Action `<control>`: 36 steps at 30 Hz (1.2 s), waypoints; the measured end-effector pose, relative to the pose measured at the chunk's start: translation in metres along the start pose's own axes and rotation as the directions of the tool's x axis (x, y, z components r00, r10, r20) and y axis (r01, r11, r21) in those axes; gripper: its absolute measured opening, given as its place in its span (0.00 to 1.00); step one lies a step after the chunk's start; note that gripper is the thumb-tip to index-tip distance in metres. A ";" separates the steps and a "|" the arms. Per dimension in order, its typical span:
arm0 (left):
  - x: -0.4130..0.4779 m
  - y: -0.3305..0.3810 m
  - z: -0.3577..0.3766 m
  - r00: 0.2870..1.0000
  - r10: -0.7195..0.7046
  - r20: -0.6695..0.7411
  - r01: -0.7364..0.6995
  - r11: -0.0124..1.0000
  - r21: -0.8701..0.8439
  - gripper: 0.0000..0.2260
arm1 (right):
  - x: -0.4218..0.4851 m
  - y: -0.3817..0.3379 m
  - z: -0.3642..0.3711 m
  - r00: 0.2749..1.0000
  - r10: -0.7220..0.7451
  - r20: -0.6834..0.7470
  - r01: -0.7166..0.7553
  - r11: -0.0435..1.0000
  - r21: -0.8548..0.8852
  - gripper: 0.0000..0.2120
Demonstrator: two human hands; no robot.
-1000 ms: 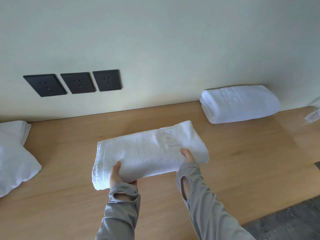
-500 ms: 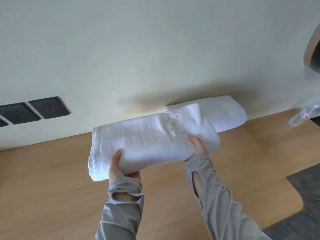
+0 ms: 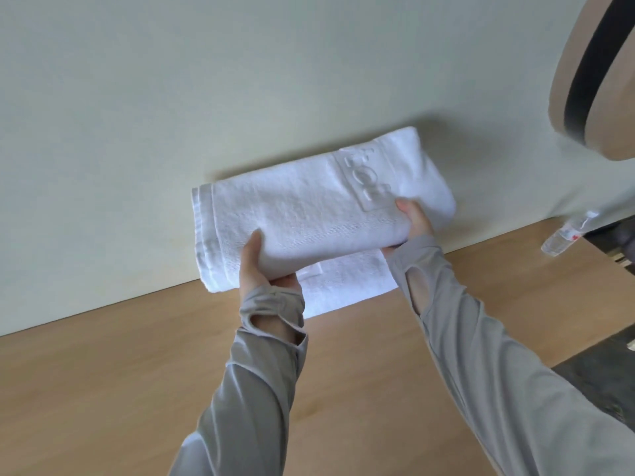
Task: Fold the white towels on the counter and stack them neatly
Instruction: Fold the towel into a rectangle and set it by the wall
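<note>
I hold a folded white towel [image 3: 309, 207] with an embossed logo in the air, just above another folded white towel [image 3: 347, 286] that lies on the wooden counter [image 3: 137, 389] against the wall. My left hand [image 3: 261, 266] grips its near left edge, thumb on top. My right hand [image 3: 414, 218] grips its near right end. The held towel hides most of the lower towel; only its front part shows between my arms.
A pale wall runs behind the counter. A small clear plastic bottle [image 3: 567, 235] lies on the counter at the right, near its edge. A round tan-and-black object [image 3: 601, 73] hangs at the upper right. Dark floor [image 3: 601, 383] shows beyond the counter's right front edge.
Both hands have carried the folded towel to the right and toward the wall, from the middle of the counter to above the other folded towel. The wall sockets have left the view.
</note>
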State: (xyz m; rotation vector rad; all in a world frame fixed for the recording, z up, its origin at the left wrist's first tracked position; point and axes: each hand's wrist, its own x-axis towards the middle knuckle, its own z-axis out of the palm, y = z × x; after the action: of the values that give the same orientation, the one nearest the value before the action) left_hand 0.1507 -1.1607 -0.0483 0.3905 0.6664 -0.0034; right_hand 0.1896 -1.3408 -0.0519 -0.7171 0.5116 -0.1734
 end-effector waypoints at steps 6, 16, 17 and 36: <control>0.054 -0.045 -0.021 0.990 0.014 -0.142 -0.006 0.998 0.056 0.17 | 0.054 0.033 -0.051 0.975 0.128 -0.181 -0.126 0.992 0.024 0.14; 0.054 -0.041 -0.063 0.994 0.061 -0.094 -0.047 0.988 0.151 0.38 | 0.065 0.033 -0.087 0.960 0.096 -0.262 -0.148 0.972 -0.183 0.29; 0.052 -0.030 -0.069 0.993 0.059 -0.106 -0.039 0.982 0.184 0.41 | 0.065 0.024 -0.092 0.960 0.097 -0.263 -0.163 0.956 -0.242 0.31; 0.125 0.030 -0.033 0.886 0.445 0.127 -0.094 -0.096 0.991 0.15 | 0.124 -0.015 -0.075 0.955 -0.290 -0.063 -0.008 0.188 -0.982 0.14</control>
State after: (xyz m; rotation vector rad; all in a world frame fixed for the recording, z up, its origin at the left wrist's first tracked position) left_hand 0.2333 -1.1056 -0.1364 2.1182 0.7190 -0.0493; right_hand 0.2596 -1.4358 -0.1376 -2.1074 0.7872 -0.0809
